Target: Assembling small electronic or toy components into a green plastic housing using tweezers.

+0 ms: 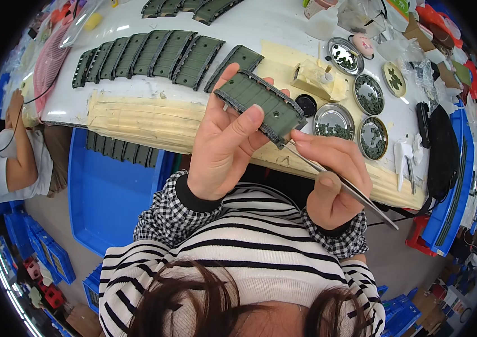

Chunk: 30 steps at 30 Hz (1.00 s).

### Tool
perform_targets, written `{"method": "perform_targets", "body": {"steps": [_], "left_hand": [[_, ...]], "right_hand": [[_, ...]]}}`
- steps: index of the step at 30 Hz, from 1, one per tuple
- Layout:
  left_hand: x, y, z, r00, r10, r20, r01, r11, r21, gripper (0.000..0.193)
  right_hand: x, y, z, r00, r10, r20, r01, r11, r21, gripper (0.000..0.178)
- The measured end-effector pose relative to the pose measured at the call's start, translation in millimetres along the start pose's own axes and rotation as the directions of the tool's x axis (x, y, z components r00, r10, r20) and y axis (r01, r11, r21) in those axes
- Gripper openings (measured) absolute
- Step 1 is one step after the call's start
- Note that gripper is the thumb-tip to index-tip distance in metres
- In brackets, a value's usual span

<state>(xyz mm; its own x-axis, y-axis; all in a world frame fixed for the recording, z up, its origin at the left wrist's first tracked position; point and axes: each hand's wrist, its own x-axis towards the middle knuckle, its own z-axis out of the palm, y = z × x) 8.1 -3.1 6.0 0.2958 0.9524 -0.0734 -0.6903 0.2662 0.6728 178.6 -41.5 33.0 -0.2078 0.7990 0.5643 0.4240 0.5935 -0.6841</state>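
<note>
My left hand [211,154] holds a curved dark-green plastic panel [263,102] with toothed dark strips along its long edges, the thumb lying across its face. In my right hand [337,168] is a pair of metal tweezers [365,199], pinched between thumb and fingers. The tips reach the panel's right end, where my right index finger is also close; whether they grip a small part there cannot be made out. Just beyond the held panel, a similar green panel [238,60] lies on the table.
A row of green panels [157,53] lies across the table. At the right are round metal dishes [383,153] of small green pieces, a tape-wrapped block [316,78] and a white spoon-like tool [400,163]. A blue bin [112,208] stands left; a co-worker's arm [20,146] is beyond.
</note>
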Motion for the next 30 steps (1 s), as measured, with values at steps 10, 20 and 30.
{"method": "perform_targets", "body": {"steps": [10, 20, 30], "left_hand": [[12, 2, -12, 0.961, -0.276, 0.036, 0.251, 0.806, -0.535, 0.051], [22, 12, 7, 0.937, -0.348, -0.005, 0.285, 0.775, -0.564, 0.056], [17, 4, 9, 0.916, -0.399, 0.038, 0.351, 0.752, -0.558, 0.063]], "right_hand": [[-20, 16, 7, 0.91, 0.143, -0.389, -0.03, 0.959, 0.283, 0.066], [-15, 10, 3, 0.964, 0.086, -0.252, -0.06, 0.992, 0.111, 0.037], [5, 3, 4, 0.97, 0.127, -0.207, -0.148, 0.985, -0.087, 0.029]]}}
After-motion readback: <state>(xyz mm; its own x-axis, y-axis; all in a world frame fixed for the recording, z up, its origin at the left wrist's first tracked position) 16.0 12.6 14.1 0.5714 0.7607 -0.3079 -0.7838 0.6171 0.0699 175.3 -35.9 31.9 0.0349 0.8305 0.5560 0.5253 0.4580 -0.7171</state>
